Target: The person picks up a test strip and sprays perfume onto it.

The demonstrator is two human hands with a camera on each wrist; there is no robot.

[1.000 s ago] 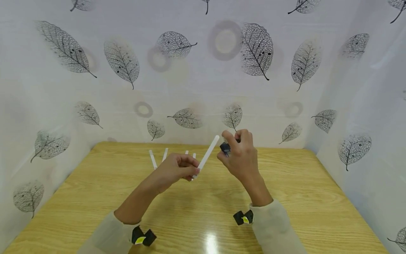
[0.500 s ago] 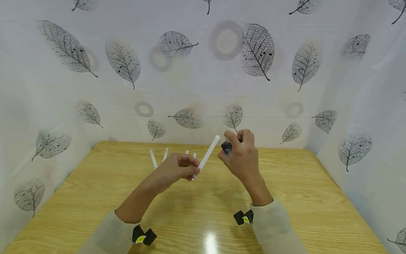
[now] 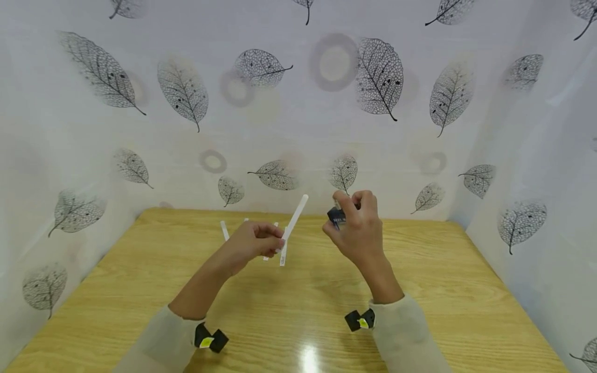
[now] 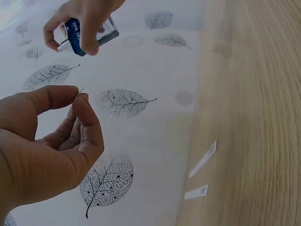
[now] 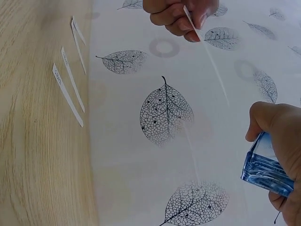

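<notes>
My left hand point(image 3: 252, 244) is raised over the table, pinching a narrow white paper strip point(image 3: 296, 213) between thumb and index finger. The strip slants up to the right; in the left wrist view it shows almost edge-on. To its right, my right hand point(image 3: 358, 228) grips a blue glass perfume bottle point(image 5: 263, 172) with a dark blue face point(image 4: 73, 36) bearing light lettering. The index finger bends over the bottle's top, and the thumb is underneath. A gap separates the bottle from the strip. My right palm and fingers hide much of the bottle.
Several similar white strips point(image 5: 68, 96) lie on the wooden table point(image 3: 298, 300) behind and below my left hand, some with small print at one end. A white curtain point(image 3: 298, 119) with leaf prints encloses the table's back and sides.
My left hand has moved slightly left with the strip, widening the gap to the bottle and uncovering the printed ends of strips on the table. My right hand has barely shifted.
</notes>
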